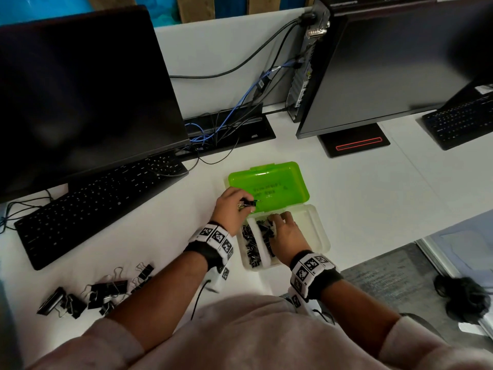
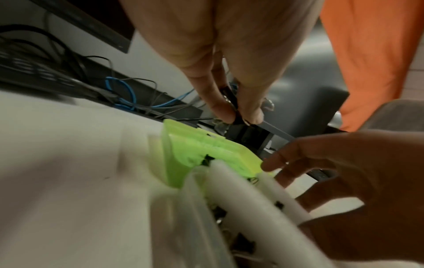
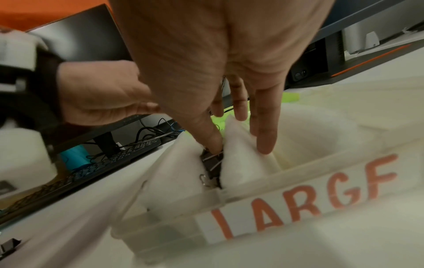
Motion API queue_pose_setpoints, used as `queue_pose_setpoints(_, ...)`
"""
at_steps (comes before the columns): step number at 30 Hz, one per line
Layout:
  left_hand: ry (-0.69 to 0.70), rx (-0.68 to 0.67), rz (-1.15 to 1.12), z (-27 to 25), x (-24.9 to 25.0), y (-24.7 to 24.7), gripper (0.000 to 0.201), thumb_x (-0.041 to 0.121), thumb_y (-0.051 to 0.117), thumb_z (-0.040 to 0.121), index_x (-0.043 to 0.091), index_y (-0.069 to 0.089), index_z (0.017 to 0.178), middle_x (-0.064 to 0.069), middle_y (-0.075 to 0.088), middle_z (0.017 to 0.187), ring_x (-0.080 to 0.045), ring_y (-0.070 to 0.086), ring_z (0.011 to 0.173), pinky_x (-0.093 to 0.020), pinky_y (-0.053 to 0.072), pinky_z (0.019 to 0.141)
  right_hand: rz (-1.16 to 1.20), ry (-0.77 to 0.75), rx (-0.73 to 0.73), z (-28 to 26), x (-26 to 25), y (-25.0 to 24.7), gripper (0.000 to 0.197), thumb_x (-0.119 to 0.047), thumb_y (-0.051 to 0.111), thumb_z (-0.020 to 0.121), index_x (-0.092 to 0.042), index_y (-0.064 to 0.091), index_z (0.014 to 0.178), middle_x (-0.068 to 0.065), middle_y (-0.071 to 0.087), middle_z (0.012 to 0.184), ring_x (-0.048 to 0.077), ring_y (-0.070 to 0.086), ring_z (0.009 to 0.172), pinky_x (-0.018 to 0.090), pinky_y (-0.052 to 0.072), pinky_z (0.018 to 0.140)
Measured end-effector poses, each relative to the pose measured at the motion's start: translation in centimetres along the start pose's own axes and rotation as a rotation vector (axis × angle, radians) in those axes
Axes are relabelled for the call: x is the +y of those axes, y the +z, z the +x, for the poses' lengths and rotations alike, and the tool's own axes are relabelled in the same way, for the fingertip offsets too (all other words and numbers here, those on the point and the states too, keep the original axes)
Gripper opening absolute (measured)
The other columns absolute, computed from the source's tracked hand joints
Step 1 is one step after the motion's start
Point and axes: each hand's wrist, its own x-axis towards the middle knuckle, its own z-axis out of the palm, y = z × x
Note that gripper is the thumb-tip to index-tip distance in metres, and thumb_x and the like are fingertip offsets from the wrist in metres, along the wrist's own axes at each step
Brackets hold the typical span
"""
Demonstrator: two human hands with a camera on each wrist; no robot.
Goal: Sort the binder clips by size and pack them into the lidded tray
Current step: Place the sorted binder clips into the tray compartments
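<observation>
A clear lidded tray point(image 1: 321, 237) lies open on the white desk, its green lid point(image 1: 269, 182) folded back. White foam dividers point(image 3: 238, 163) split it into compartments. The left compartment holds several small black clips point(image 1: 250, 248); the middle one holds more clips point(image 3: 211, 164). My left hand point(image 1: 246, 205) hovers over the tray's far left corner and pinches a small black binder clip point(image 2: 237, 116) between thumb and fingers. My right hand point(image 1: 274, 220) reaches into the middle compartment with straight fingers, the thumb pressing on the clips there. The right compartment looks bare.
A pile of large black binder clips point(image 1: 106, 289) lies on the desk at the near left. A keyboard point(image 1: 93, 206) and monitor point(image 1: 80, 97) stand to the left, with cables point(image 1: 213, 134) behind the tray. The tray's near wall carries a red "LARGE" label point(image 3: 305, 201).
</observation>
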Motion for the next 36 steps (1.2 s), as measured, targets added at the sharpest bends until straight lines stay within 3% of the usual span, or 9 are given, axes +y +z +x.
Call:
queue_pose_setpoints(4, 0.052, -0.244, 0.032, 0.3, 2.5, 1.7, 0.021, 0.006, 0.075, 0.074, 0.013, 0.068, 0.093, -0.005, 0.06, 0.104, -0.015, 0.056, 0.091, -0.018, 0.042, 0.087, 0.08, 0.022, -0.006, -0.2, -0.3, -0.4, 0.056, 0.002, 0.048, 0.082, -0.006, 0.031, 0.136, 0.019, 0.043, 0.128, 0.043, 0.059, 0.098, 0.042, 0.045, 0.077)
queue_pose_setpoints(6, 0.041, -0.376, 0.102, 0.1, 2.8, 2.6, 0.026, 0.002, 0.073, 0.073, 0.012, 0.067, 0.096, -0.007, 0.061, 0.105, -0.02, 0.058, 0.096, -0.026, 0.045, 0.088, 0.111, 0.022, -0.011, -0.3, -0.2, -0.6, 0.06, 0.0, 0.05, 0.083, -0.005, 0.026, 0.138, 0.019, 0.042, 0.13, 0.042, 0.059, 0.101, 0.042, 0.046, 0.079)
queue_pose_setpoints(10, -0.039, -0.565, 0.151, 0.0, 2.3, 3.0, 0.053, 0.003, 0.079, 0.067, 0.016, 0.058, 0.114, -0.003, 0.063, 0.116, -0.017, 0.059, 0.106, -0.021, 0.043, 0.087, 0.151, 0.007, -0.019, -0.4, 0.3, -0.9, 0.065, 0.003, 0.05, 0.081, -0.005, 0.023, 0.139, 0.02, 0.041, 0.131, 0.04, 0.058, 0.104, 0.043, 0.047, 0.082)
queue_pose_setpoints(16, -0.043, -0.317, 0.109, 2.0, 1.5, 1.7, 0.033, 0.008, 0.061, 0.087, 0.019, 0.06, 0.119, -0.006, 0.056, 0.13, -0.021, 0.05, 0.123, -0.02, 0.034, 0.098, 0.157, 0.0, -0.052, 0.1, 0.7, -0.7, 0.079, 0.014, 0.047, 0.074, -0.008, 0.016, 0.144, 0.021, 0.035, 0.143, 0.039, 0.055, 0.115, 0.046, 0.048, 0.092)
queue_pose_setpoints(18, -0.076, -0.377, 0.222, 2.2, 0.6, 1.8, 0.045, 0.008, 0.062, 0.087, 0.019, 0.054, 0.13, -0.009, 0.047, 0.141, -0.023, 0.041, 0.131, -0.023, 0.027, 0.108, 0.168, -0.005, -0.046, 0.0, 0.8, -0.6, 0.078, 0.013, 0.047, 0.075, -0.008, 0.016, 0.144, 0.021, 0.035, 0.144, 0.038, 0.053, 0.118, 0.045, 0.047, 0.097)
queue_pose_setpoints(23, -0.178, -0.409, 0.242, 2.6, -0.7, 2.4, 0.047, 0.013, 0.063, 0.088, 0.021, 0.051, 0.133, -0.009, 0.046, 0.143, -0.022, 0.044, 0.132, -0.019, 0.029, 0.106, 0.163, -0.047, -0.074, 0.1, 0.7, -0.7, 0.075, 0.009, 0.048, 0.078, -0.008, 0.019, 0.144, 0.021, 0.034, 0.144, 0.037, 0.052, 0.121, 0.044, 0.045, 0.099)
queue_pose_setpoints(27, -0.204, -0.408, 0.229, 2.7, -0.8, 2.6, 0.053, 0.002, 0.054, 0.09, 0.026, 0.046, 0.136, -0.009, 0.049, 0.14, -0.026, 0.059, 0.111, -0.015, 0.042, 0.084, 0.156, -0.057, -0.087, 0.3, 0.3, -0.5, 0.072, 0.006, 0.048, 0.08, -0.003, 0.017, 0.145, 0.022, 0.029, 0.145, 0.039, 0.051, 0.119, 0.04, 0.043, 0.097)
queue_pose_setpoints(30, -0.198, -0.403, 0.234, 2.8, -1.2, 2.5, 0.055, -0.003, 0.049, 0.089, 0.025, 0.047, 0.136, -0.012, 0.049, 0.139, -0.027, 0.058, 0.113, -0.014, 0.039, 0.082, 0.142, -0.067, -0.091, 0.4, 0.2, -0.5, 0.072, 0.005, 0.048, 0.081, 0.0, 0.015, 0.145, 0.023, 0.026, 0.147, 0.037, 0.046, 0.126, 0.035, 0.04, 0.101)
queue_pose_setpoints(36, -0.228, -0.531, 0.269, 3.7, -1.3, 2.9, 0.054, -0.007, 0.049, 0.087, 0.019, 0.05, 0.134, -0.017, 0.041, 0.145, -0.028, 0.044, 0.131, -0.021, 0.033, 0.105, 0.163, -0.058, -0.146, 0.4, 0.0, -0.9, 0.078, 0.004, 0.053, 0.079, 0.001, 0.012, 0.146, 0.023, 0.023, 0.148, 0.035, 0.042, 0.131, 0.033, 0.034, 0.108)
